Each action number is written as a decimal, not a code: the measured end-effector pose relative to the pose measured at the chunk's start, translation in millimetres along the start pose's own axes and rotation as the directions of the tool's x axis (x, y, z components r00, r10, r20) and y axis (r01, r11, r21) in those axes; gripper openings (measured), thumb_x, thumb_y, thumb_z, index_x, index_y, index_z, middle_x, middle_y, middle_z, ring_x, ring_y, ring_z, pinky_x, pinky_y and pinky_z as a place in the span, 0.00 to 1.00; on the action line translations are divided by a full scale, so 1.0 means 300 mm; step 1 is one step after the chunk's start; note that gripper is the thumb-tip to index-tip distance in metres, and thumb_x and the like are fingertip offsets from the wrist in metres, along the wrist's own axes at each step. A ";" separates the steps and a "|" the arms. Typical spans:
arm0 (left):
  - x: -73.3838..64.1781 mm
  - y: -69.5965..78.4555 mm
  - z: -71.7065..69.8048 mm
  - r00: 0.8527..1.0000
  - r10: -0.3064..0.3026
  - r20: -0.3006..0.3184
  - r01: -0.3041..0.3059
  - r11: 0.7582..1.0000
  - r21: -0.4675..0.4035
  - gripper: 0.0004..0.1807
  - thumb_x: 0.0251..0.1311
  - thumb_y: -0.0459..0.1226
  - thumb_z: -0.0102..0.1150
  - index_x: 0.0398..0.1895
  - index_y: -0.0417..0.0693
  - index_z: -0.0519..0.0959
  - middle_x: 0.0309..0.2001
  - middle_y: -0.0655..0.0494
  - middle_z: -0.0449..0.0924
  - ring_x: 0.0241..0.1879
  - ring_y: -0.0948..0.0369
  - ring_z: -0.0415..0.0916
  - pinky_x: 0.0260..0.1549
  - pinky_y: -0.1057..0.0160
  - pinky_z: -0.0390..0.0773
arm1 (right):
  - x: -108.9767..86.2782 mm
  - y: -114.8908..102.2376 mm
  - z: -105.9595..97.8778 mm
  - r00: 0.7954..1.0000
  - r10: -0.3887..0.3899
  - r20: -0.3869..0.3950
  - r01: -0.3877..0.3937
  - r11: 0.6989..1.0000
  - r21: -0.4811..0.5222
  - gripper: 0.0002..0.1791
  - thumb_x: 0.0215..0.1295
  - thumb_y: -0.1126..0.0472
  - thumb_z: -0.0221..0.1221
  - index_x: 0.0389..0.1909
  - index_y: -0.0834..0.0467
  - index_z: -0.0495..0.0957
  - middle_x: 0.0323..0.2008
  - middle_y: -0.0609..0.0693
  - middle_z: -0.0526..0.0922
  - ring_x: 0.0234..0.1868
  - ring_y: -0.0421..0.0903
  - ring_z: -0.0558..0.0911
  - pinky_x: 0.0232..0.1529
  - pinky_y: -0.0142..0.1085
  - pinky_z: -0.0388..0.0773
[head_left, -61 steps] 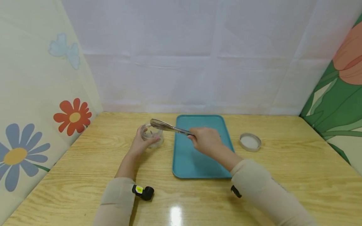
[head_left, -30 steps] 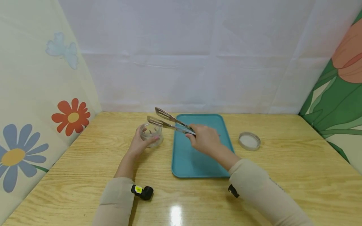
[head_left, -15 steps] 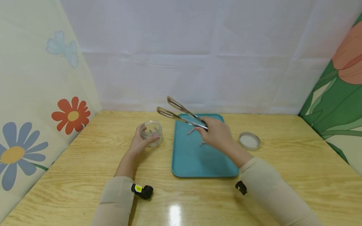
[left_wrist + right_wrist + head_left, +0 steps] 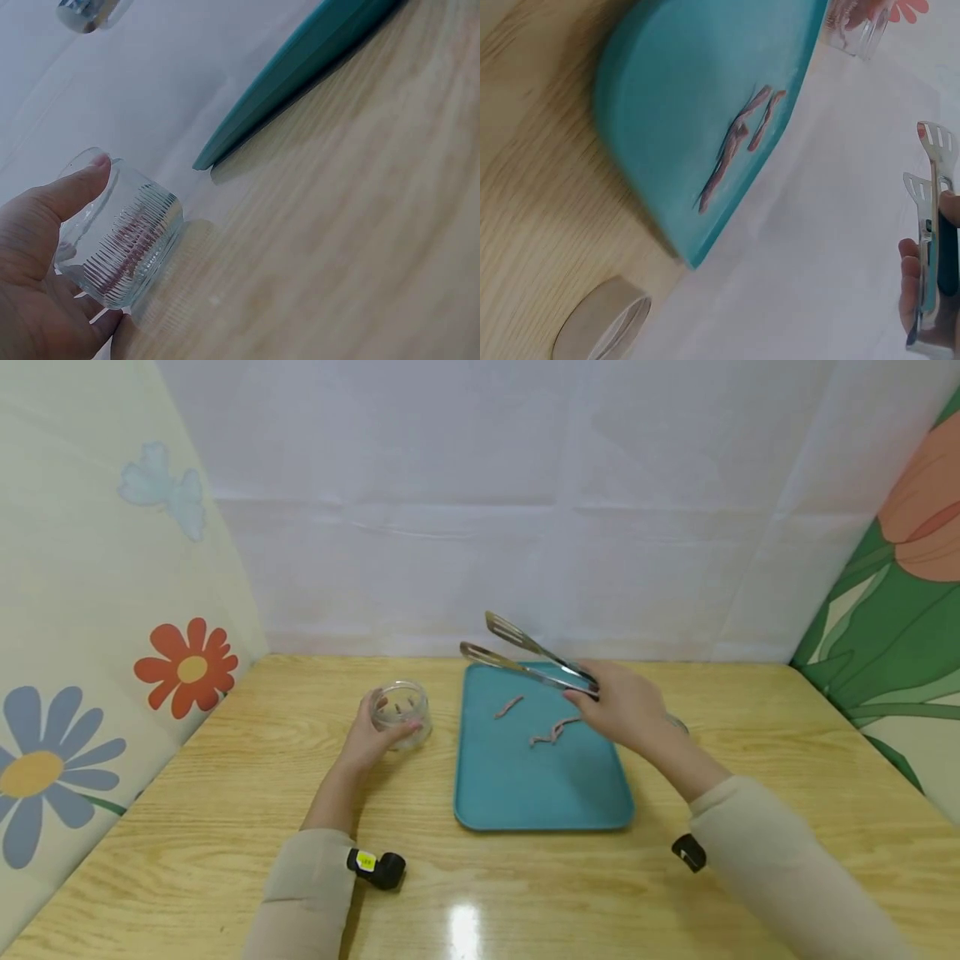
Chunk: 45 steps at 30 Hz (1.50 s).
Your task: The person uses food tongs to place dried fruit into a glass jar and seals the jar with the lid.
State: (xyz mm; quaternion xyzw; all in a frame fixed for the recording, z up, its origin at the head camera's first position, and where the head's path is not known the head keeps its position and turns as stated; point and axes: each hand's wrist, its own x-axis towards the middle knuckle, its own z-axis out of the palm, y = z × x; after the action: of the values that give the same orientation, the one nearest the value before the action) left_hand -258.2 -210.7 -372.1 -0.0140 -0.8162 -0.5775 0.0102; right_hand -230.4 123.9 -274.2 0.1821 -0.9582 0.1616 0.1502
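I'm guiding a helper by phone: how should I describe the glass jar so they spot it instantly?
Find the big blue-green tray on the wooden table. In the head view, just left of it, the person's left hand grips the glass jar. Unlike the opaque tray and metal tongs, it's see-through, with ribbed sides.

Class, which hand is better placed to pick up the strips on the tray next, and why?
Probably the right hand: it holds spread tongs, raised near the pinkish strips on the blue tray. The left hand grips the glass jar beside the tray.
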 end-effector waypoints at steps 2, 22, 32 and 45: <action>-0.002 0.000 0.000 1.000 -0.001 0.003 0.001 1.000 -0.004 0.54 0.43 0.50 0.63 0.66 0.49 0.37 0.64 0.46 0.43 0.61 0.46 0.40 0.54 0.48 0.52 | -0.011 0.023 -0.008 1.000 -0.009 -0.009 0.009 1.000 -0.005 0.12 0.56 0.51 0.56 0.38 0.53 0.73 0.19 0.45 0.70 0.16 0.42 0.66 0.12 0.35 0.58; -0.002 0.001 0.004 1.000 0.013 -0.006 -0.013 1.000 0.016 0.54 0.44 0.49 0.63 0.66 0.48 0.37 0.64 0.47 0.44 0.62 0.47 0.39 0.55 0.49 0.49 | -0.136 0.185 -0.050 0.995 -0.036 0.093 0.042 0.997 -0.062 0.13 0.55 0.54 0.57 0.20 0.55 0.66 0.13 0.45 0.64 0.13 0.41 0.61 0.12 0.33 0.56; -0.003 0.001 0.003 1.000 0.008 -0.001 -0.008 1.000 0.003 0.54 0.44 0.49 0.63 0.66 0.49 0.36 0.64 0.47 0.43 0.62 0.47 0.39 0.55 0.48 0.49 | -0.162 0.261 -0.031 0.987 0.053 0.152 -0.039 0.995 -0.092 0.10 0.56 0.54 0.56 0.25 0.57 0.69 0.13 0.46 0.63 0.13 0.42 0.61 0.12 0.34 0.54; 0.001 -0.003 0.002 1.000 0.010 0.001 -0.010 1.000 0.011 0.54 0.44 0.50 0.63 0.66 0.49 0.36 0.64 0.46 0.43 0.62 0.46 0.39 0.55 0.48 0.49 | -0.167 0.324 0.022 0.966 0.096 0.240 -0.080 0.994 -0.075 0.25 0.56 0.53 0.56 0.52 0.62 0.69 0.17 0.49 0.72 0.13 0.42 0.63 0.12 0.34 0.56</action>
State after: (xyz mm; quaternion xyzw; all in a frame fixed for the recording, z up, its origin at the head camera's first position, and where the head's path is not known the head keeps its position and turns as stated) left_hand -258.5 -210.3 -373.1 -0.0182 -0.8194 -0.5728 0.0128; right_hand -226.0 222.1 -322.3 0.1530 -0.9813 0.1132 0.0300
